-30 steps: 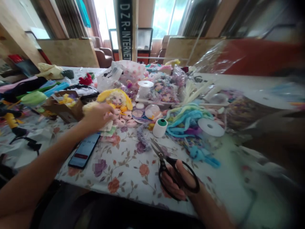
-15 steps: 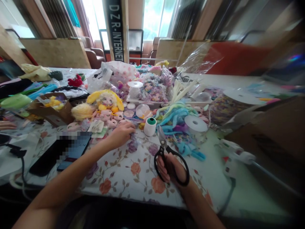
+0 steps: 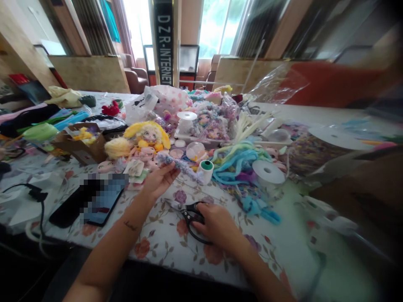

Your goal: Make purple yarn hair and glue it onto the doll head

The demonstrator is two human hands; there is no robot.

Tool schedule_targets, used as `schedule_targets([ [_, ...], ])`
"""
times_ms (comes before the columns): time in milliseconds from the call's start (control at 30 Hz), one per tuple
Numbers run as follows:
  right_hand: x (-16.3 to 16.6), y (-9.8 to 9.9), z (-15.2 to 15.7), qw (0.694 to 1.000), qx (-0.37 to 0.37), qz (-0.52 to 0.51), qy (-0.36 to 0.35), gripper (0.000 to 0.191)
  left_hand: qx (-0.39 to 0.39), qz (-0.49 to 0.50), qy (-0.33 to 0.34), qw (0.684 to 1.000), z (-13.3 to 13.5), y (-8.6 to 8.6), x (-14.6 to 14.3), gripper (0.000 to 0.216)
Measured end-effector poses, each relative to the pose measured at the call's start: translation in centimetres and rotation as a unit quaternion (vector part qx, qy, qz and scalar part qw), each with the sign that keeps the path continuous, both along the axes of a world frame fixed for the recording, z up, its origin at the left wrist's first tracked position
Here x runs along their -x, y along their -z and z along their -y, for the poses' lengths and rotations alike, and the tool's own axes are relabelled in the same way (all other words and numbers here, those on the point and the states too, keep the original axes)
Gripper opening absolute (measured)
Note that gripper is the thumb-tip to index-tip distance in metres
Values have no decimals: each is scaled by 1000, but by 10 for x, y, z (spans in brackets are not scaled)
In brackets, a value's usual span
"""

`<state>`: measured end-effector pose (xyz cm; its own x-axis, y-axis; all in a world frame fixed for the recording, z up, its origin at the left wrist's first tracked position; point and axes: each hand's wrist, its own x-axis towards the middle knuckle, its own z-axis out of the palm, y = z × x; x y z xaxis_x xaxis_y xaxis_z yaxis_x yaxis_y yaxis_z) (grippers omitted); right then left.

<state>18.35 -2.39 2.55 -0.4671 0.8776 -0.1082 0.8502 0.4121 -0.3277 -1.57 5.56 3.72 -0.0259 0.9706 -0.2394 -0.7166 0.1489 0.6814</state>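
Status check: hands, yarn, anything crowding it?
Left hand pinching fuzzy lilac yarn. Right hand gripping black-handled scissors, apart from the yarn. White thread cone close by the yarn's right end.

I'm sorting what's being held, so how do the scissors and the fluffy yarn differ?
The scissors have black handles and metal blades; the fluffy yarn is pale purplish-grey. The right hand holds the scissors, the left hand the yarn. Both are in hand.

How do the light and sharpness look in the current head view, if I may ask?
Head view, background: windows washed out nearly white; head view, right side: smeared, dark at the edge, the white device blurred; head view, left side: blocky mosaic over part of the phone; head view, foreground: scissors in the right hand readable.
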Motion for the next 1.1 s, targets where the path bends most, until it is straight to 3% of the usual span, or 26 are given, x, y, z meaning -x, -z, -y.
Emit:
schedule_targets([
  [100,-2,0,-6,999,-8,-32,-36,18,14,36,40,998,5,7,-12,17],
  [200,-15,-6,-13,978,5,-208,-31,19,13,44,76,996,10,13,-15,15],
  [267,-26,-15,-19,929,20,-367,39,33,6,39,95,995,12,14,-13,15],
  [333,-33,-23,-27,855,9,-504,126,41,0,28,108,994,14,13,-12,15],
  [367,-33,-25,-31,826,1,-543,153,39,-2,20,113,993,15,12,-11,15],
  [400,-31,-27,-35,817,10,-553,163,33,-3,11,121,993,16,11,-11,16],
  [467,-21,-24,-40,830,83,-532,143,22,-3,-9,140,990,19,8,-13,21],
  [533,-8,-17,-43,832,191,-512,97,31,-2,-24,157,987,21,6,-15,25],
  [667,5,-1,-40,777,327,-533,81,45,-10,-25,157,987,26,6,-18,26],
  [800,2,9,-36,730,393,-553,85,41,-20,-25,132,991,28,9,-20,30],
  [967,6,20,-34,712,401,-571,80,33,-24,-96,81,992,26,20,-23,39],
  [1033,9,22,-34,700,416,-571,104,33,-43,-183,-15,982,25,25,-20,45],
  [1100,10,22,-34,684,433,-572,133,34,-104,-310,-146,934,25,27,-14,48],
])
